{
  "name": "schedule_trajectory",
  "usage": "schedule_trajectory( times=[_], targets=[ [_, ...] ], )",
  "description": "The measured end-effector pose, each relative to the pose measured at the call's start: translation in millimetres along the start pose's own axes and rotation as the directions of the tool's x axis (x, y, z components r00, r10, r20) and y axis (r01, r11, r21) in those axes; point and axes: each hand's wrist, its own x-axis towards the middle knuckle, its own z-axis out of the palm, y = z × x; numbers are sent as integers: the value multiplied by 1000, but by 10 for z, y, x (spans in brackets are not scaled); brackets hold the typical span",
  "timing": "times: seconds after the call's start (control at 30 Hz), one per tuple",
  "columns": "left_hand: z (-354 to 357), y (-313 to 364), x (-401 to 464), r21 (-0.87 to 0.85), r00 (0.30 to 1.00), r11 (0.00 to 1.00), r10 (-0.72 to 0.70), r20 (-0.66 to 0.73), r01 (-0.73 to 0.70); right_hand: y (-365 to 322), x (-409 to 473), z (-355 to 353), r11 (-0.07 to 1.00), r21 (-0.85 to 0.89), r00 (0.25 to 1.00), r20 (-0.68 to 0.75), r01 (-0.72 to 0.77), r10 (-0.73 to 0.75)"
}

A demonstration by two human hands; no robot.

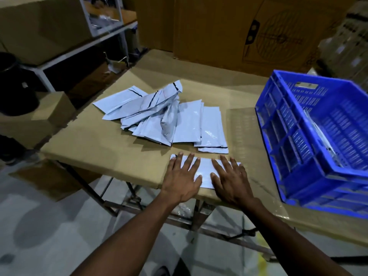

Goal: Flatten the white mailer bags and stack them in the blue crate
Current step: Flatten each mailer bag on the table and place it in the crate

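Observation:
One white mailer bag (205, 172) lies flat near the front edge of the cardboard-covered table (99, 140). My left hand (182, 177) presses on its left part with fingers spread and straight. My right hand (231, 180) presses on its right part the same way. Behind it a loose pile of several white mailer bags (163, 114) lies on the middle of the table, some puffed and crumpled. The blue crate (310, 140) stands on the table's right side, and a mailer bag (320, 134) leans inside it.
Large cardboard boxes (239, 30) stand behind the table. A metal shelf (83, 48) with boxes is at the left, with dark round objects (14, 84) beside it. The table's metal frame (151, 208) and the floor show below its front edge.

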Motion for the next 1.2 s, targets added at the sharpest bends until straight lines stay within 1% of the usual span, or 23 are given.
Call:
schedule_trajectory(
  times=[0.13,0.23,0.27,0.33,0.37,0.4,0.47,0.53,0.63,0.7,0.77,0.83,0.9,0.97,1.0,1.07,1.1,1.17,1.2],
  targets=[
    [-48,-207,-98,-5,999,999,-47,16,47,-4,0,-47,1000,5,1000,20,11,-11],
    [-76,-208,-126,-13,998,998,-64,15,64,-7,12,-98,1000,-4,997,74,4,-3],
    [-74,-197,-120,-10,998,998,-65,22,65,-40,27,-125,1000,-25,998,66,12,-11],
    [-63,-189,-106,-1,997,998,-67,32,67,-201,66,-169,992,-75,995,31,97,-95],
    [-53,-193,-103,6,997,997,-71,36,71,-315,86,-179,986,-55,987,24,159,-158],
    [-45,-199,-104,10,996,997,-76,39,76,-418,102,-161,976,-10,976,5,217,-217],
    [-50,-197,-117,8,995,996,-84,47,83,-534,102,-141,963,100,968,17,249,-252],
    [-70,-192,-117,9,995,997,-83,62,83,-425,101,-108,973,123,979,37,196,-202],
    [-91,-191,-105,-8,994,997,-78,75,79,-24,29,-75,995,69,995,62,72,-77],
    [-96,-198,-118,-6,995,997,-73,74,74,203,-40,-77,996,88,998,66,-3,-3],
    [-103,-202,-129,-2,995,998,-69,75,69,342,-90,-101,991,131,990,137,-36,17],
    [-125,-189,-130,-10,995,998,-59,79,60,376,-68,-160,994,92,981,189,-51,33],
    [-161,-182,-119,-27,996,999,-37,86,40,281,0,-222,999,39,994,110,-24,20],
    [-221,-161,-113,-49,996,999,-13,92,18,86,36,-196,995,65,997,9,74,-75],
    [-244,-137,-89,-35,997,999,7,81,-4,-6,35,-144,990,87,994,6,111,-112],
    [-274,-5,-7,-30,997,997,72,33,-71,-127,11,-61,990,64,992,2,127,-128],
    [-281,103,36,-74,994,991,109,4,-108,-141,6,-49,991,51,992,-21,123,-122],
    [-237,316,116,-205,990,969,135,-31,-139,-87,16,-32,989,41,989,-56,141,-138],
    [-188,382,130,-208,991,969,128,-40,-134,-49,19,-21,989,21,988,-57,148,-147]
  ],
)
